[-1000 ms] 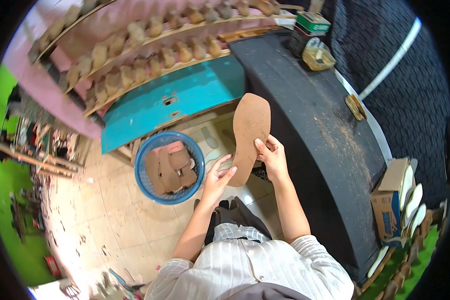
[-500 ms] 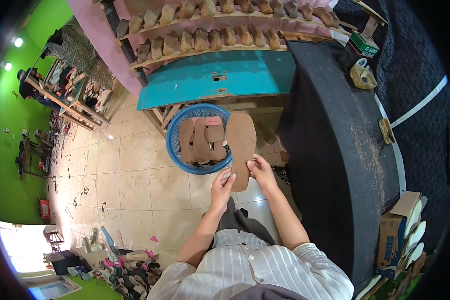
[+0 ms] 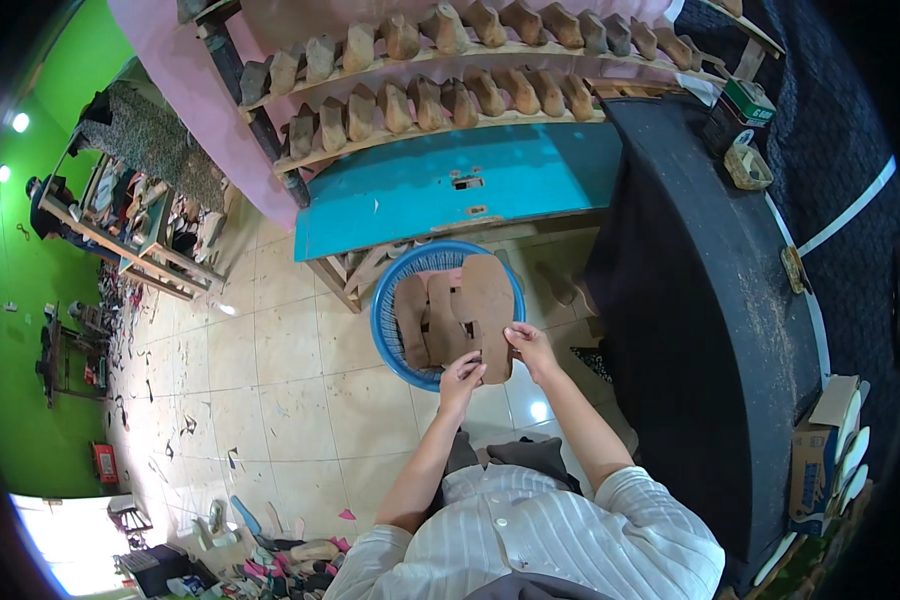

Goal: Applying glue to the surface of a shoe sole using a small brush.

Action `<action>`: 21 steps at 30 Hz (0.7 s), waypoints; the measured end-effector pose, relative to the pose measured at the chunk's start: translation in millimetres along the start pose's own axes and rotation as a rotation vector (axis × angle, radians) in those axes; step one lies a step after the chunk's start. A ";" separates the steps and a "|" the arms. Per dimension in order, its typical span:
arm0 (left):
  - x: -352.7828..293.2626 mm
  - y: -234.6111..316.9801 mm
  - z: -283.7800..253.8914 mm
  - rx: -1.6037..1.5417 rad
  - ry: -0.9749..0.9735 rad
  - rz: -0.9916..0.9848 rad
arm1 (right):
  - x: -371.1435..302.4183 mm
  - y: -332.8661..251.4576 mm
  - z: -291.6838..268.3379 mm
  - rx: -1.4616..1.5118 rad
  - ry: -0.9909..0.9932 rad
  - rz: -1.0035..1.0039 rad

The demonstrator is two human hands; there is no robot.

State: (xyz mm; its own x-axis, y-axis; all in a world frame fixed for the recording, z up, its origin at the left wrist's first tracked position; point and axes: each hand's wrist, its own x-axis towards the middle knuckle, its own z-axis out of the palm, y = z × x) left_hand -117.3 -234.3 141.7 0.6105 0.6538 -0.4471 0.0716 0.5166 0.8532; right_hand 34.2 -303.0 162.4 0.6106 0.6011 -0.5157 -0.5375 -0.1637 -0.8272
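A brown shoe sole (image 3: 490,305) is held between my two hands, its broad end pointing away from me. My left hand (image 3: 461,379) pinches its narrow end from the left. On the opposite edge, my right hand (image 3: 532,350) grips it with the thumb on top. Beneath and beyond the sole stands a blue plastic basket (image 3: 380,345), partly covered by it. Several more brown pieces (image 3: 436,318), shaped like soles and straps, lie inside the basket; the held sole hides some of them.
A turquoise bench (image 3: 400,190) stands beyond the basket, below shelves of wooden shoe lasts (image 3: 400,108). To my right runs a black-covered table (image 3: 710,300) with a small woven basket (image 3: 748,167). A box with white soles (image 3: 820,450) and a shoe pile (image 3: 280,570) are nearer. Another person (image 3: 55,205) is far left.
The sole in my hands now overlaps the basket's right part more. The whole view has shifted, so the basket and bench appear lower and further right. Both hands keep their grip.
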 end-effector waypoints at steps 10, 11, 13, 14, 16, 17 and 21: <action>81.3 -25.1 -29.5 0.571 -0.055 0.287 | 89.6 51.9 19.0 -0.091 0.138 0.110; 87.5 -31.4 -30.2 0.693 -0.079 0.330 | 100.0 59.2 16.1 -0.142 0.125 0.112; 97.4 -45.1 -31.2 0.711 -0.153 0.361 | 119.8 75.0 10.1 -0.196 0.109 0.121; 105.9 -49.5 -31.9 0.712 -0.150 0.353 | 131.3 85.7 8.8 -0.216 0.126 0.082; 117.1 -58.6 -26.2 0.838 -0.164 0.322 | 152.8 111.3 -5.5 -0.234 0.164 0.046; 126.2 -65.2 -25.1 0.836 -0.171 0.319 | 169.5 127.5 -15.1 -0.216 0.190 0.031; 149.1 -88.8 -34.6 0.950 -0.103 0.398 | 197.2 152.3 -15.0 -0.308 0.265 0.017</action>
State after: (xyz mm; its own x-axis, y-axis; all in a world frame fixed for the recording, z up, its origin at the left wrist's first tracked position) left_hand -59.9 -163.6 -10.0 0.7876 0.6081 -0.0996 0.4156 -0.4049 0.8144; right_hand 81.5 -221.2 -68.5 0.7534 0.3808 -0.5361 -0.3737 -0.4229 -0.8255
